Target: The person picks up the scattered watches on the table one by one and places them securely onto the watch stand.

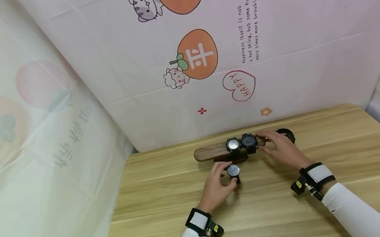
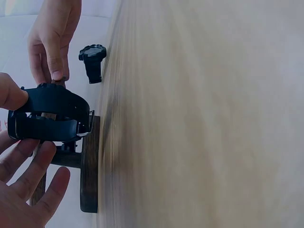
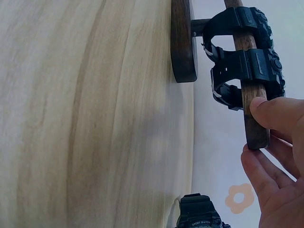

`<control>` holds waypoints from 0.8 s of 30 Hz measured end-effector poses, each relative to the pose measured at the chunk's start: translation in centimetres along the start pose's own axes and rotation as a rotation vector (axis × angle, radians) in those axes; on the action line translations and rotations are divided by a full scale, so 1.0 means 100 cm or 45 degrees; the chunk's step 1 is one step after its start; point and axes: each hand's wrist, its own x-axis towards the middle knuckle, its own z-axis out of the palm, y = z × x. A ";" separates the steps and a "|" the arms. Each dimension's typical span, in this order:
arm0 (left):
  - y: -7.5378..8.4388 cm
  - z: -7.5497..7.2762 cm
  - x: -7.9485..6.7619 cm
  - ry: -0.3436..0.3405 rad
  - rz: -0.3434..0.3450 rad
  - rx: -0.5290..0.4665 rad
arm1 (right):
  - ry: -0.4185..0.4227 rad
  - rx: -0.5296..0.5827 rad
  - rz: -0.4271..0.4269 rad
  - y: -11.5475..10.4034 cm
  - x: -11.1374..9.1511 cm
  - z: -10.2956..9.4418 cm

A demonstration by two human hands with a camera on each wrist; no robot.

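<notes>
Left hand (image 1: 214,190) pinches watch (image 1: 233,170), right hand (image 1: 284,151) pinches stand (image 1: 211,152) near desk (image 1: 266,214) far edge; probably racking, next: align strap (image 2: 56,100).

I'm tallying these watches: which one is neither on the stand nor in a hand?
The watch on the table, partly behind the right hand in the head view. Two others circle the stand's bar; the left hand holds the fourth.

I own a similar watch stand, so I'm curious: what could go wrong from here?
The stand might tip or twist, since the right hand grips the wooden bar near one end, out past the base.

The held watch, pinched by the left hand, might slip.

The loose watch on the table, close to the right hand, might get knocked if that hand swings sideways.
</notes>
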 end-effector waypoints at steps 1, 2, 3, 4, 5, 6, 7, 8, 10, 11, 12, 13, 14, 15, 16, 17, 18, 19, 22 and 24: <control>-0.001 -0.001 0.000 0.000 -0.003 0.003 | 0.002 -0.002 0.000 -0.001 0.000 0.000; -0.002 -0.001 0.001 0.001 -0.003 0.005 | 0.004 -0.003 0.001 -0.001 0.000 0.000; -0.003 -0.001 0.001 0.003 -0.005 0.006 | 0.006 -0.003 0.002 -0.002 0.000 0.000; -0.004 -0.002 0.001 0.004 -0.007 0.009 | 0.007 -0.004 0.002 -0.002 -0.001 -0.001; -0.006 -0.002 0.001 0.006 -0.009 0.012 | 0.007 -0.004 0.004 -0.003 -0.001 -0.001; -0.007 -0.002 0.002 0.008 -0.014 0.012 | 0.007 -0.005 0.005 -0.003 -0.001 -0.001; -0.008 -0.002 0.002 0.011 -0.014 0.015 | 0.006 -0.004 0.007 -0.004 -0.001 -0.001; -0.009 -0.003 0.002 0.013 -0.018 0.016 | 0.005 -0.003 0.009 -0.004 -0.001 -0.002; -0.011 -0.004 0.002 0.016 -0.030 0.022 | 0.003 0.000 0.013 -0.005 -0.001 -0.002; -0.012 -0.005 0.002 0.018 -0.036 0.024 | 0.003 0.002 0.015 -0.005 -0.001 -0.003; -0.012 -0.006 0.002 0.020 -0.039 0.025 | 0.003 0.004 0.017 -0.005 -0.001 -0.003; -0.012 -0.007 0.002 0.023 -0.041 0.025 | 0.004 0.006 0.018 -0.006 -0.001 -0.003; -0.012 -0.008 0.002 0.026 -0.045 0.026 | 0.005 0.009 0.020 -0.006 -0.001 -0.004; -0.013 -0.009 0.002 0.029 -0.045 0.021 | 0.005 0.010 0.023 -0.006 -0.001 -0.004; -0.013 -0.010 0.002 0.033 -0.041 0.027 | 0.003 0.013 0.026 -0.007 -0.001 -0.004; -0.014 -0.011 0.002 0.036 -0.040 0.029 | 0.001 0.014 0.030 -0.007 -0.001 -0.004; -0.014 -0.012 0.002 0.040 -0.036 0.036 | -0.001 0.013 0.033 -0.007 -0.001 -0.004; -0.015 -0.012 0.002 0.045 -0.034 0.042 | -0.002 0.013 0.039 -0.007 -0.001 -0.005; -0.017 -0.015 0.002 0.058 -0.032 0.067 | -0.009 0.011 0.051 -0.007 -0.001 -0.004; -0.018 -0.017 0.002 0.064 -0.040 0.062 | -0.008 0.007 0.054 -0.006 -0.001 -0.004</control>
